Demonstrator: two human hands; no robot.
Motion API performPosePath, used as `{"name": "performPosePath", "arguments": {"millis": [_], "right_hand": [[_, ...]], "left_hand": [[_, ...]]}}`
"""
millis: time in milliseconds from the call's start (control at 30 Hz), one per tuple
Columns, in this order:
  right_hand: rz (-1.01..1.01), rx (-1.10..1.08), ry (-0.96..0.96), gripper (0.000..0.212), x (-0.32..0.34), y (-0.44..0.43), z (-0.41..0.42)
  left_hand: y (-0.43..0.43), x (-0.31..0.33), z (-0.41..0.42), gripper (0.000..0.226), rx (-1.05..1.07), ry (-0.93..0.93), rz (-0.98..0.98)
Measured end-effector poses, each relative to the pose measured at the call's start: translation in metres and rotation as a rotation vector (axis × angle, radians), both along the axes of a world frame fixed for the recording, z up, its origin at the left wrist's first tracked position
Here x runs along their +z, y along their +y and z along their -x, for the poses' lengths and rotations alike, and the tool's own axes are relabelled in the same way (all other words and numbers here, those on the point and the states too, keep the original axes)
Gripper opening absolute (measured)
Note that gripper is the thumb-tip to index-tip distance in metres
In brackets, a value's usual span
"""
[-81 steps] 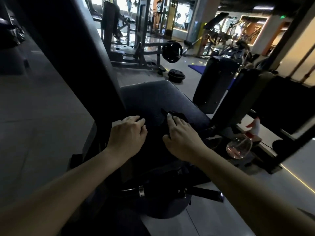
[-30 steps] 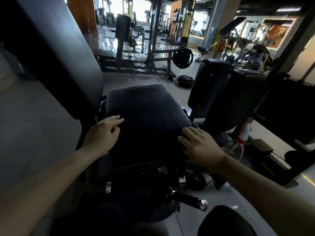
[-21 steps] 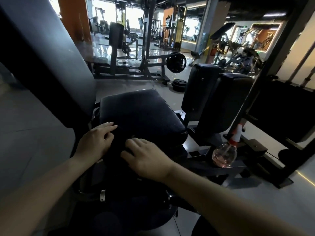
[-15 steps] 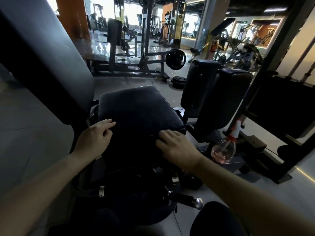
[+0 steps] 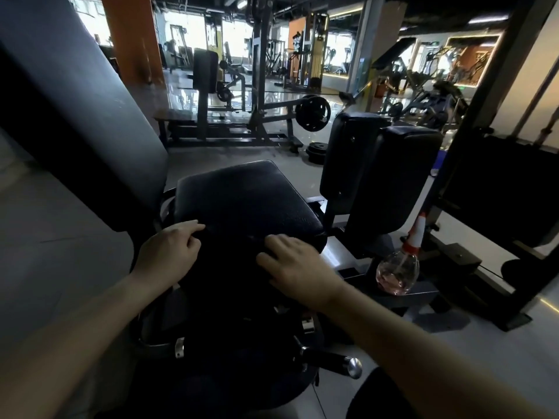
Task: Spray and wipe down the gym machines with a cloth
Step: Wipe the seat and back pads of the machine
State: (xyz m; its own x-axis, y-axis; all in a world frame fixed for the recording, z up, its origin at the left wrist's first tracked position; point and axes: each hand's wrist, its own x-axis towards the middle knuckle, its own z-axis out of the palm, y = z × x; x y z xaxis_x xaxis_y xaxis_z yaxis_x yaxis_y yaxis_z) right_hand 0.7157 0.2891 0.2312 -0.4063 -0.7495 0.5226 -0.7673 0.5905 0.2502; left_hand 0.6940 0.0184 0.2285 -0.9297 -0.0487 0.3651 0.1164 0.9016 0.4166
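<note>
The right hand has been sweeping back and forth along the near edge of the seat pad. A second ago it was at the pad's right corner, then it crossed towards the left hand, swung right again, and now lies about midway along the front edge. Its fingers are spread and laid fairly flat on the upholstery. The dark cloth cannot be made out against the dark pad, so whether it is under the palm cannot be told. The left hand has kept its place at the near left corner, fingers loose, holding nothing and steadying the seat. The spray bottle stands untouched on the machine frame to the right, below the leg pads. This looks like the wiping stage, with the seat's front nearly covered and the upright pads probably still to do.
</note>
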Motion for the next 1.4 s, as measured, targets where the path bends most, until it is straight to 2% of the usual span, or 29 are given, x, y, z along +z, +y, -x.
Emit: {"name": "performPosePath", "arguments": {"millis": [100, 200, 300, 400, 500, 600, 667, 767, 833, 900, 1067, 1200, 1267, 1400], "right_hand": [[0.09, -0.237, -0.116, 0.025, -0.005, 0.07, 0.009], [0.285, -0.448, -0.191, 0.024, -0.003, 0.112, 0.005], [0.388, -0.383, -0.192, 0.024, 0.003, 0.092, -0.003], [0.411, -0.232, -0.189, 0.031, 0.004, 0.024, -0.012], [0.237, -0.105, -0.142, 0.025, -0.006, -0.004, -0.012], [0.181, -0.139, -0.135, 0.019, -0.014, 0.045, 0.003], [0.344, -0.301, -0.233, 0.024, -0.014, 0.081, 0.008], [0.769, -0.485, -0.35, 0.025, -0.006, 0.106, 0.013], [1.055, -0.453, -0.422, 0.018, -0.001, 0.098, 0.016], [1.204, -0.375, -0.538, 0.018, -0.006, 0.077, 0.012], [1.191, -0.305, -0.789, 0.047, -0.023, 0.045, -0.021], [1.245, -0.306, -0.824, 0.03, -0.009, 0.044, 0.009], [1.208, -0.373, -0.831, 0.028, -0.001, 0.045, 0.039], [1.168, -0.444, -0.961, 0.028, 0.006, 0.055, 0.068]], "left_hand": [[0.002, 0.004, 0.0, 0.039, -0.005, -0.006, 0.034], [0.008, 0.011, 0.001, 0.043, 0.009, -0.042, 0.079], [0.026, 0.022, 0.009, 0.043, 0.0, -0.043, 0.01], [0.053, 0.027, 0.025, 0.043, -0.084, -0.018, -0.075], [0.074, 0.016, 0.034, 0.047, -0.09, -0.044, -0.086], [0.075, 0.009, 0.039, 0.046, -0.07, -0.024, -0.059], [0.076, 0.008, 0.039, 0.045, -0.062, -0.003, -0.041], [0.079, 0.008, 0.04, 0.045, -0.053, 0.015, -0.01], [0.08, 0.007, 0.039, 0.045, -0.052, 0.003, -0.011], [0.081, 0.007, 0.039, 0.045, -0.047, 0.002, -0.017], [0.084, 0.005, 0.036, 0.048, -0.036, -0.029, 0.024], [0.085, 0.009, 0.036, 0.045, -0.024, -0.009, 0.03], [0.085, 0.01, 0.037, 0.044, -0.023, 0.0, 0.029], [0.085, 0.008, 0.036, 0.043, -0.025, -0.001, 0.017]]}}
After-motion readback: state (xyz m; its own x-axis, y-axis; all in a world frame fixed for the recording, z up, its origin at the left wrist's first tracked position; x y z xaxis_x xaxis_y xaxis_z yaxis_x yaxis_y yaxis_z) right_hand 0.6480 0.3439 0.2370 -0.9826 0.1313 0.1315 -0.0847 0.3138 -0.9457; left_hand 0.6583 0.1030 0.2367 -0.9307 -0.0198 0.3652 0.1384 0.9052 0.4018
